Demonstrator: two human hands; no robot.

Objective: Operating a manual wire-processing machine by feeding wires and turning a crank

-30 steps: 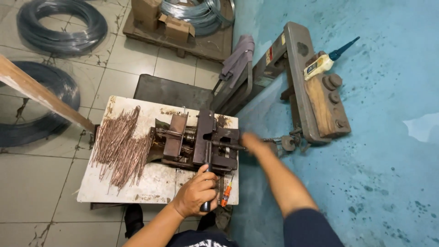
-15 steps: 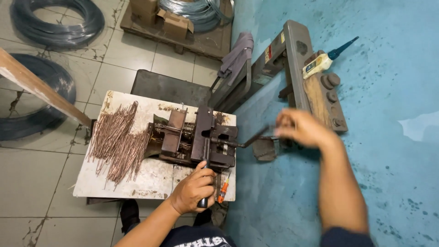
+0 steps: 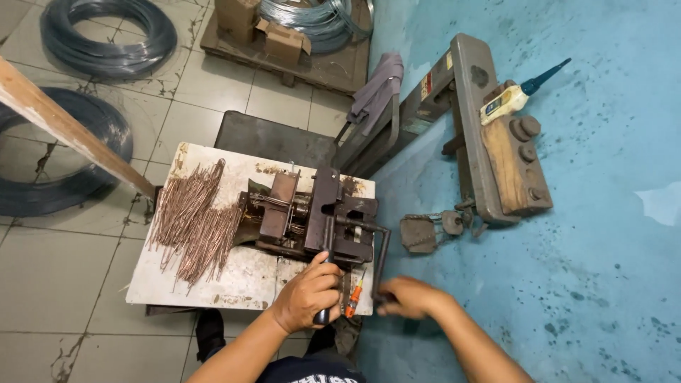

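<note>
The right hand point(image 3: 408, 296) is motion-blurred over the crank handle point(image 3: 383, 262), so its grip is unclear. The left hand point(image 3: 306, 294) hides the lever's point(image 3: 328, 241) lower end.

Bending machine point(image 3: 312, 220): dark matt metal, rusty, greasy. Rods point(image 3: 191, 220) left of it: dull brownish metal. Table point(image 3: 213, 284): white, scuffed and stained. Far wire coils point(image 3: 106, 35): dark glossy. Floor tiles point(image 3: 57, 284): grey, cracked. Right wall point(image 3: 603, 213): rough blue paint. Block point(image 3: 511, 170): bare wood.

Two brown cardboard boxes point(image 3: 266, 28) sit on a wooden pallet point(image 3: 312, 71) at the far edge. On the right, a yellow-labelled bottle point(image 3: 505, 103) with a blue nozzle lies on a wooden block point(image 3: 511, 167). A small red-and-yellow label point(image 3: 427, 85) marks the grey machine frame point(image 3: 472, 128).
</note>
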